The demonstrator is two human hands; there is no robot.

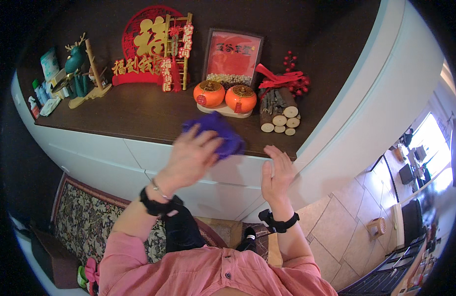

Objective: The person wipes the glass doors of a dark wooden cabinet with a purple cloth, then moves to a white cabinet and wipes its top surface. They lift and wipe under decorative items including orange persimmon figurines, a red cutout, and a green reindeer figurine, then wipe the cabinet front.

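My left hand (189, 159) is on a crumpled purple cloth (226, 138) at the front edge of the dark wood countertop (146, 111); the hand is slightly blurred. My right hand (278, 175) is raised near the counter's right front corner, thumb apart from the fingers, with nothing in it. Just behind the cloth, two orange persimmon-shaped jars (209, 94) stand on a pale wooden base (224, 110). A bundle of cut logs (280, 114) tied with a red ribbon (281, 78) sits to their right.
A framed red picture (233, 55) leans behind the jars. Further left stand a red-and-gold ornament (144, 48), a small bamboo ladder (185, 70), a teal bird figure (76, 63) and several bottles (39, 92). White drawers (102, 151) lie below; a patterned rug (87, 214) covers the floor.
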